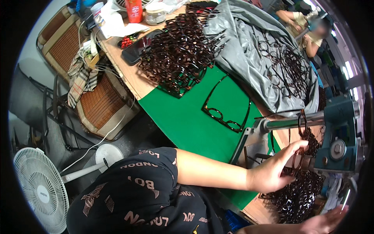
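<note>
My left hand (270, 173) reaches to the right, its thumb and fingers closed round a dark tortoiseshell eyeglass frame (301, 121). The frame is at the blue-green bench machine (339, 132), close to its metal spindle. My right hand (327, 222) is low at the right rim, below the machine. Its fingers are partly cut off and a bright streak lies by them, so I cannot make out what it holds. Another eyeglass frame (228, 123), temples spread, lies on the green mat (175, 121) left of the machine. Below my left hand is a pile of dark frames (298, 201).
A large heap of frames (179, 54) covers the far table beside a phone (134, 52), red bottle (133, 11) and glass jar (155, 15). More frames lie on grey sheeting (241, 43). Left stand a chair (103, 103) and white fan (41, 193). Another person (300, 29) sits far right.
</note>
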Tool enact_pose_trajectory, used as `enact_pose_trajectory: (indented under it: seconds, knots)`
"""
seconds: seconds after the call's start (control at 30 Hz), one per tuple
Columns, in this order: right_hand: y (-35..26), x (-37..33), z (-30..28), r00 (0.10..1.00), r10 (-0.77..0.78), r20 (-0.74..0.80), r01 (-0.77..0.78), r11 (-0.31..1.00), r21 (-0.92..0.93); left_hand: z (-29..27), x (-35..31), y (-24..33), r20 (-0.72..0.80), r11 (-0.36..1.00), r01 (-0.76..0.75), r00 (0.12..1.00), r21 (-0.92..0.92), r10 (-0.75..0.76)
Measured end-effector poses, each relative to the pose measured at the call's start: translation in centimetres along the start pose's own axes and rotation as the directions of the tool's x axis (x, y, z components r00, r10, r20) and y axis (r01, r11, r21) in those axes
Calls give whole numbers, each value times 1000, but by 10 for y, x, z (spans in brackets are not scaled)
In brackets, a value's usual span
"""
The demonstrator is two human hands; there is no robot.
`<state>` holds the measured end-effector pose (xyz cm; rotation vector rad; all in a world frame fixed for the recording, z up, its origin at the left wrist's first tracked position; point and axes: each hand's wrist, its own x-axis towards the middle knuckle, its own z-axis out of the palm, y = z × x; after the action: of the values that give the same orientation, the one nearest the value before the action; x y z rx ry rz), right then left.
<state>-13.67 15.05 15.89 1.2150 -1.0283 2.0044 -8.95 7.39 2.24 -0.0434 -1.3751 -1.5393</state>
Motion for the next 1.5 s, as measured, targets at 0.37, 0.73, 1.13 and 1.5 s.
enact_pose_trajectory:
  seconds: [0.37, 0.73, 1.13, 1.5]
  knots:
    - [-16, -201, -176, 275, 941, 197, -307, 281, -909, -65, -14, 40, 250, 850, 286, 950, -443, -189]
    - [27, -201, -167, 409, 830, 380, -133, 466, -875, -73, -31, 55, 592, 639, 539, 790, -549, -159]
    - [33, -204, -165, 410, 902, 137, -77, 184, -980, -66, -50, 56, 693, 629, 720, 613, -293, -378]
    - [37, -228, -200, 475, 825, 306, -139, 413, -900, -74, -33, 63, 767, 383, 918, 320, -105, -556]
